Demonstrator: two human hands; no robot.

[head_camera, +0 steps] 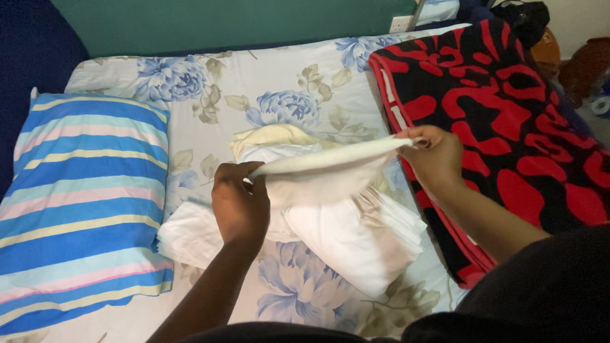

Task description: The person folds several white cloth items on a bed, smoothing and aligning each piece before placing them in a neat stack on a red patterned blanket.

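- Dark clothing (530, 299) of the person fills the lower right of the frame, nearest the camera, with both bare forearms reaching up from it toward the middle of the bed.
- Left hand (240, 207), at centre left, is closed in a pinch: thumb and fingers are drawn together on one end of a white cloth (325, 165).
- Right hand (433, 155), right of centre, is likewise closed, its fingertips pinching the other end of the same cloth at its upper edge.
- Between the two grips the white cloth is pulled into a taut band. Its long axis runs almost level across the frame, rising slightly toward the right hand, and the rest of the fabric sags below that edge.
- Neither hand is clearly nearer to the cloth; each holds one end, and the body of the cloth lies inward from each grip, toward the frame's centre.
- Directly below the stretched cloth lies a heap of white fabric (363, 237) on the floral bedsheet (281, 104); whether the sagging part touches it cannot be told.
- A pale yellow cloth (276, 135) sits just behind the heap, partly hidden by the held band.
- A blue striped pillow (80, 202) lies at the left of the frame, just beside the heap's left edge.
- A red and black patterned blanket (523, 134) lies along the right, under the right wrist.
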